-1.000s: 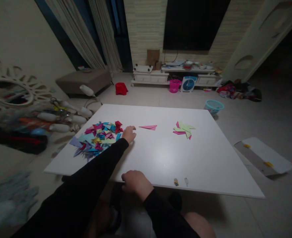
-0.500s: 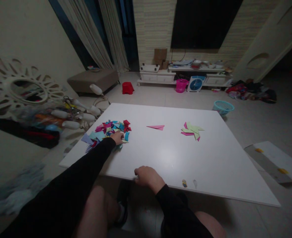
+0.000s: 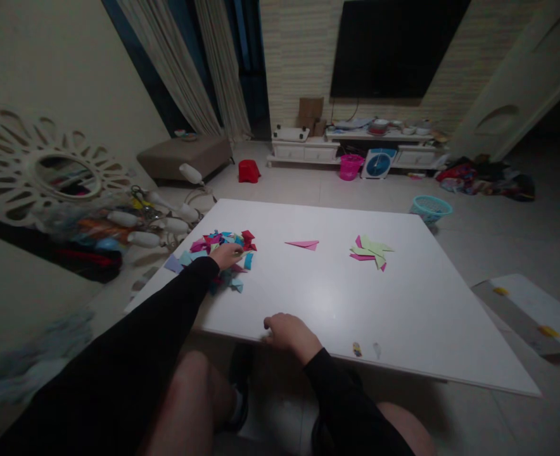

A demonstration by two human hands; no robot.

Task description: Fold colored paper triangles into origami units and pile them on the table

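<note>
A heap of folded paper pieces [image 3: 199, 246] in red, blue, purple, pink and pale green lies on the left of the white table [image 3: 318, 297]. My left hand [image 3: 225, 256] reaches into its right side, fingers pinched at a small pale paper piece; the exact shape is hidden. My right hand [image 3: 289, 332] rests curled at the table's front edge, with no object visible in it. A pink folded paper dart [image 3: 303, 244] lies alone mid-table. Farther right sits a green and pink pinwheel-like paper shape [image 3: 372, 250].
Two small stickers [image 3: 356, 349] are near the front edge. A turquoise basket [image 3: 431, 206] stands beyond the far right corner, and a white box [image 3: 529, 310] is on the floor at right. Lamp arms with white shades [image 3: 170, 225] stand close to the table's left side.
My left hand has gone left from beside the heap into it, and some pieces there have shifted. The right hand stays at the front edge. The camera view has turned slightly left.
</note>
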